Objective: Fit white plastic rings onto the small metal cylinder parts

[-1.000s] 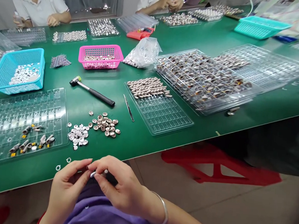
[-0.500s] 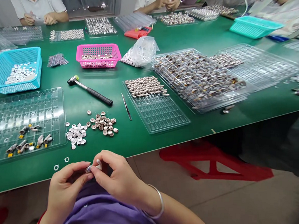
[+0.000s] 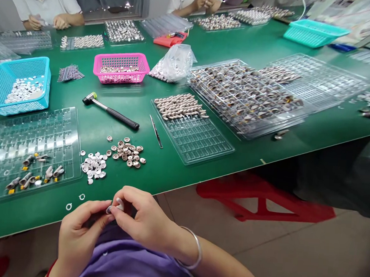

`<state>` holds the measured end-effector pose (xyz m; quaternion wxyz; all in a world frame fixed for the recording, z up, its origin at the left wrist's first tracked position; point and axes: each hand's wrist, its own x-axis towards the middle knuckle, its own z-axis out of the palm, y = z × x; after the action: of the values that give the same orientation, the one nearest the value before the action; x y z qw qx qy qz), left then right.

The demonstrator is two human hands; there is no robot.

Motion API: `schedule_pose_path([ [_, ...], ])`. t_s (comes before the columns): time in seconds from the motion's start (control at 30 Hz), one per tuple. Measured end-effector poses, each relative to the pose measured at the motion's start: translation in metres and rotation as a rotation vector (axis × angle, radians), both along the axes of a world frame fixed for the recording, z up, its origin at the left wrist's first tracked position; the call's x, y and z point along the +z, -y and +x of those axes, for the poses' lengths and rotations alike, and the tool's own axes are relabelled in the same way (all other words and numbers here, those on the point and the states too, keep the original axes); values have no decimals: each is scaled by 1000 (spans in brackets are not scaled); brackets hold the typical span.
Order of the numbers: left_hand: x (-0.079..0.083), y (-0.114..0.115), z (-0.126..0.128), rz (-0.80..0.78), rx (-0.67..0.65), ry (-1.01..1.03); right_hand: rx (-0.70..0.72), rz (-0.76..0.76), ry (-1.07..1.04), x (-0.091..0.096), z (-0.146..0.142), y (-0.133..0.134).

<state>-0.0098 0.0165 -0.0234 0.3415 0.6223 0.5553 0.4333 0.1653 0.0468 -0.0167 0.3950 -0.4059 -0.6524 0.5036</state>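
White stemmed earbud-like piece (image 3: 120, 205), probably light, stiff and slippery, is sitting at lower centre, left hand (image 3: 79, 229) pinching its rounded end, right hand (image 3: 144, 216) its stem side, presumably the surest holds.

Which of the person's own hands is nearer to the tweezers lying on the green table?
Right. In the picture, the right hand is below and slightly left of the tweezers; the left hand is lower and farther left.
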Motion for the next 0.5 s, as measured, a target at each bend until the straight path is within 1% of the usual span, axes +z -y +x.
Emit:
schedule_pose_path([
  [0.17, -2, 3, -2, 93, 8, -23, 14, -64, -49, 0, -1, 1],
  [0.33, 1, 2, -3, 143, -57, 23, 48, -197, -166, 2, -1, 0],
  [0.43, 6, 1, -6, 162, -122, 15, 122, -279, -252, 0, 0, -1],
  [0.5, 9, 0, -8, 187, -172, -18, 188, -362, -302, -3, -1, -1],
])
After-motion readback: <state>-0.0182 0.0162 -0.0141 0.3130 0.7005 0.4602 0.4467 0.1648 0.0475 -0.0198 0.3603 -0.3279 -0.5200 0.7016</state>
